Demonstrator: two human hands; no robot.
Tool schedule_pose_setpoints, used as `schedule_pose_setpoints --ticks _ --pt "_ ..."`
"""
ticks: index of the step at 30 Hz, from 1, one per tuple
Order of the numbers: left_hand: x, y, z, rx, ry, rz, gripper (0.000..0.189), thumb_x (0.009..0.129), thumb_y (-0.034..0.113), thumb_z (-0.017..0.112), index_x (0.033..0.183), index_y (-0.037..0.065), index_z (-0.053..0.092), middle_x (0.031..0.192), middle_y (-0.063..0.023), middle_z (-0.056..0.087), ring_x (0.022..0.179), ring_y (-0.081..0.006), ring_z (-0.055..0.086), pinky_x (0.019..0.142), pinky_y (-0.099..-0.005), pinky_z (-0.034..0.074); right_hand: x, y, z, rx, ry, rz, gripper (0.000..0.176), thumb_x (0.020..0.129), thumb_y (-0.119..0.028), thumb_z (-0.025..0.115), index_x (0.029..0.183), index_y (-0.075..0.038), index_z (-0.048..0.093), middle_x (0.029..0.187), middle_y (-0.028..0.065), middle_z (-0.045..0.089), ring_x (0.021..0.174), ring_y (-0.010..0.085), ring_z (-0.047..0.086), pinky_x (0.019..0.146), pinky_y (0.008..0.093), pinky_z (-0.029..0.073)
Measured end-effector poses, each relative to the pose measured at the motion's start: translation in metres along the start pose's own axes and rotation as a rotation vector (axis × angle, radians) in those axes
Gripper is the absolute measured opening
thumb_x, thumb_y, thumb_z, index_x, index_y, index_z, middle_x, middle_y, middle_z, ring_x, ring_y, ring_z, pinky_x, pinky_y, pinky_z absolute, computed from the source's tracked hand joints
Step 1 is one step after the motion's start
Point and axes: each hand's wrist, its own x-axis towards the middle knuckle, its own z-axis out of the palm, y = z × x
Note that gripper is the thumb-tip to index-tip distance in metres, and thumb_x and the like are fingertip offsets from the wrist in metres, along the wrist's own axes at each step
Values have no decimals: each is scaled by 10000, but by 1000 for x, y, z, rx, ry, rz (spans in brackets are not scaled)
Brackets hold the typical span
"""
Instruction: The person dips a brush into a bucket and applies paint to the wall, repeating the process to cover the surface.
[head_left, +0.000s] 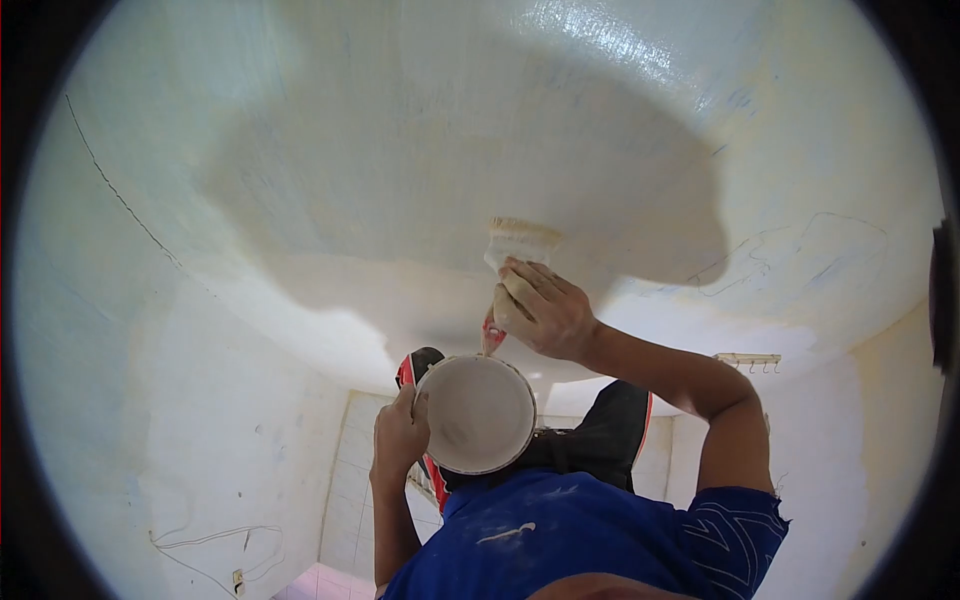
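Observation:
My right hand (pixel 545 310) is wrapped round a wide paintbrush (pixel 522 240). Its bristles rest against the wall (pixel 430 180), and the red end of the handle sticks out below my fingers. Fresh white paint covers the lower part of the wall around the brush; higher up the surface is a patchy pale green. My left hand (pixel 400 435) grips the side of a round paint bucket (pixel 482 471) in front of my body. Whitish paint shows inside the bucket, though its depth is hard to judge.
A crack (pixel 120 195) runs down the wall at left. Loose wire (pixel 215 540) hangs by a socket (pixel 238 580) at lower left. A hook rail (pixel 750 359) is fixed at right, and a dark object (pixel 942 300) stands at the far right edge.

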Motion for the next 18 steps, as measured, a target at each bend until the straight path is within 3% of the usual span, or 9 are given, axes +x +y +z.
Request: schedule_pose_setpoints --ticks 2,5,8,9,11,12,14,18 --pt "-1 -1 -1 3 -14 -6 257 1024 209 561 878 5 505 672 -287 595 658 -501 612 594 -550 443 -1 -6 1 321 -60 247 182 790 -35 714 943 -107 648 1022 93 676 901 240 729 743 335 618" --pt "-1 -2 -2 -20 2 23 251 1024 206 560 884 4 509 670 -287 595 652 -501 611 591 -550 444 25 17 -18 414 34 408 206 775 26 683 943 -88 650 941 59 672 770 215 709 634 328 592" --pt "0 0 -2 -20 -15 1 253 1025 206 559 882 2 510 676 -287 597 653 -497 609 590 -543 446 69 82 -59 288 176 325 304 807 99 577 1043 -61 682 823 45 664 637 219 671 565 346 550" --pt "1 -1 -1 -21 -9 10 255 1025 206 558 880 2 511 678 -288 596 653 -497 610 591 -544 447 82 97 -74 164 193 280 330 836 87 560 1110 -42 692 859 55 684 614 220 669 555 337 543" --pt "2 0 1 -24 -7 21 256 1025 206 558 878 2 511 679 -289 596 654 -497 610 592 -544 447 112 115 -89 204 412 138 282 863 12 612 1130 -25 692 891 89 706 653 213 697 558 337 546" --pt "2 0 0 -14 -11 16 257 1026 205 556 875 2 510 680 -289 595 654 -497 609 589 -544 446 115 115 -96 201 411 139 282 863 12 612 1130 -25 692 891 89 706 653 213 697 558 337 546" --pt "4 0 -1 -3 -5 10 258 1026 205 554 872 2 508 681 -290 594 654 -498 609 586 -544 444 116 109 -107 -84 305 135 360 796 122 634 1129 -10 670 1153 159 710 875 231 739 678 294 610" --pt "5 -3 3 -36 -1 9 271 1025 221 555 864 9 503 675 -286 587 662 -500 606 593 -552 441 48 57 -41 57 114 74 253 723 -12 754 966 -46 694 1125 175 706 954 343 739 788 378 643"
